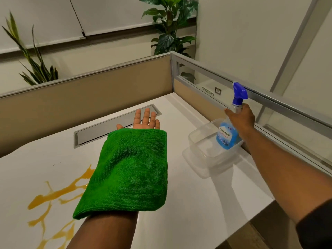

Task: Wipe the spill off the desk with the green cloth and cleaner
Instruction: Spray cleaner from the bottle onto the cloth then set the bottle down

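A folded green cloth (pixel 127 169) lies draped over my left forearm. My left hand (pixel 144 120) sticks out past its far edge, palm up, fingers spread and holding nothing. An orange spill (pixel 53 194) streaks the white desk (pixel 197 203) to the left of that arm, partly hidden under the cloth. My right hand (pixel 241 118) grips the neck of a spray cleaner bottle (pixel 227 135) with blue liquid and a blue trigger head. The bottle stands inside a clear plastic tub (pixel 203 139) at the right.
A grey cable tray lid (pixel 107 126) is set into the desk under my left hand. Beige partition panels (pixel 80 97) with metal rails fence the far and right sides. Plants stand behind the partition. The desk's near right edge drops off.
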`<act>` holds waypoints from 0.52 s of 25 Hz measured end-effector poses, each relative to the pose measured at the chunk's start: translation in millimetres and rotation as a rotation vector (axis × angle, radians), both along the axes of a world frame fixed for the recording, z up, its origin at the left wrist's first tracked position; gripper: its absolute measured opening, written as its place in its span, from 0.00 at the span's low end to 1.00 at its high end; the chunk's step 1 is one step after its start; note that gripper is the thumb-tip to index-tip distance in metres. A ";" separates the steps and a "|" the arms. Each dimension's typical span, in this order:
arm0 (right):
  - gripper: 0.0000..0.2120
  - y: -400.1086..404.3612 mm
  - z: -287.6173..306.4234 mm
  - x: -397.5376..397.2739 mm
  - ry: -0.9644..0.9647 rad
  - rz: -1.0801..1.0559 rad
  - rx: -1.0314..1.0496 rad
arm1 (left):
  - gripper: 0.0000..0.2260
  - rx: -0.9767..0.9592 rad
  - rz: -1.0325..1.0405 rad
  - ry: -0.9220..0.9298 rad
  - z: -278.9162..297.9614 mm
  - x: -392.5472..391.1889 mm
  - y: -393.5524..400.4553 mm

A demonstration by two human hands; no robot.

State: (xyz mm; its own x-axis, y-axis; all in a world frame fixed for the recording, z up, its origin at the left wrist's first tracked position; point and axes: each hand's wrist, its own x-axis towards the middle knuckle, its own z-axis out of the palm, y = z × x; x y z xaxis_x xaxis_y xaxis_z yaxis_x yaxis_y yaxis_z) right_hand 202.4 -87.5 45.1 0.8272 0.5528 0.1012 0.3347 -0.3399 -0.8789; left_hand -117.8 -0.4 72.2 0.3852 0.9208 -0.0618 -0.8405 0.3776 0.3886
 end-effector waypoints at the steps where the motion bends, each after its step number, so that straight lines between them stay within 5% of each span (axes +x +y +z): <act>1: 0.24 5.6 1.6 6.5 -0.010 0.037 -0.005 | 0.39 0.006 0.015 -0.002 -0.1 -4.6 1.0; 8: 0.15 9.7 29.5 11.1 -0.017 0.157 0.050 | 0.39 -0.025 0.029 0.029 -0.4 -15.9 -4.6; 13: 0.16 -12.3 112.4 -38.6 -0.171 0.330 0.317 | 0.39 -0.029 0.046 0.014 3.7 -33.2 -3.0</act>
State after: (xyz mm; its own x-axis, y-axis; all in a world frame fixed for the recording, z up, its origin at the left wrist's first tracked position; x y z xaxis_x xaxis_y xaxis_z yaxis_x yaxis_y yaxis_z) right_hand 163.8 -99.8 157.4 0.5700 0.7026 0.4260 0.5283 0.0837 -0.8449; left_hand -151.0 -3.4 76.0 0.3410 0.9354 -0.0938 -0.8519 0.3497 0.3900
